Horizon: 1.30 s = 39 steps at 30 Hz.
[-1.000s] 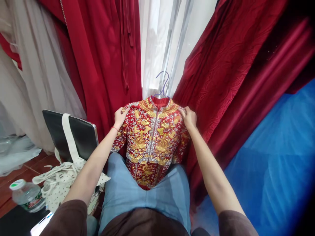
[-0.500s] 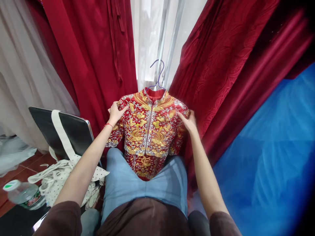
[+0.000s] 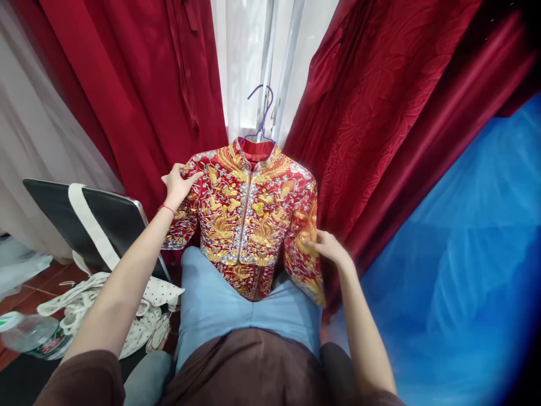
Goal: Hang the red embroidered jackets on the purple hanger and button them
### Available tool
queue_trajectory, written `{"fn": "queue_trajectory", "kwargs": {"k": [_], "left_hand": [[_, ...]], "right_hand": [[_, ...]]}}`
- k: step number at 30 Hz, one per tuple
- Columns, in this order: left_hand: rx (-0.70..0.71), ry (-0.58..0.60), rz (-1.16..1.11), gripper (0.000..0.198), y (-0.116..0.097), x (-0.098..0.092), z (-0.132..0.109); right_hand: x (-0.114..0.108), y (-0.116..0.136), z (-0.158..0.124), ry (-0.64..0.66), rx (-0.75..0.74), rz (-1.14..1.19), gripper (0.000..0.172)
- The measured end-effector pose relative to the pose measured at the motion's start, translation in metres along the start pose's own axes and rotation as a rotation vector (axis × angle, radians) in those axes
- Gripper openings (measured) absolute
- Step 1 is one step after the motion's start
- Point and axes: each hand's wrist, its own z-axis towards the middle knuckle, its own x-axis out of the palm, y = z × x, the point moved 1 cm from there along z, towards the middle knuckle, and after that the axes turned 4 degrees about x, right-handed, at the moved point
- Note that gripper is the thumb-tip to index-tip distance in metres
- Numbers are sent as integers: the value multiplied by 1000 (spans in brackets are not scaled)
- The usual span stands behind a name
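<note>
Left hand (image 3: 177, 185) high, clasping the shoulder of the red-and-gold jacket (image 3: 224, 214), thumb in front, fingers round the outer side. Jacket lies between the hands, straight ahead, long axis running from purple hanger (image 3: 264, 117) at the far end toward the jeans (image 3: 249, 313). Right hand (image 3: 333, 248) lower, nearer its cuff, touching the sleeve (image 3: 302, 256); cannot tell if gripping.
</note>
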Motion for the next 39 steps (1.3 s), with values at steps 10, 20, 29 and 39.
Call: {"fn": "queue_trajectory", "kwargs": {"k": [10, 20, 29, 39], "left_hand": [[38, -6, 97, 43, -6, 13, -13], [312, 135, 194, 89, -43, 55, -80], [396, 141, 214, 78, -52, 59, -102], [751, 328, 81, 41, -141, 68, -37]], "right_hand": [[34, 18, 15, -765, 150, -458, 35], [61, 74, 101, -335, -283, 410, 28], [64, 102, 102, -478, -219, 137, 11], [93, 200, 137, -194, -177, 754, 24]]}}
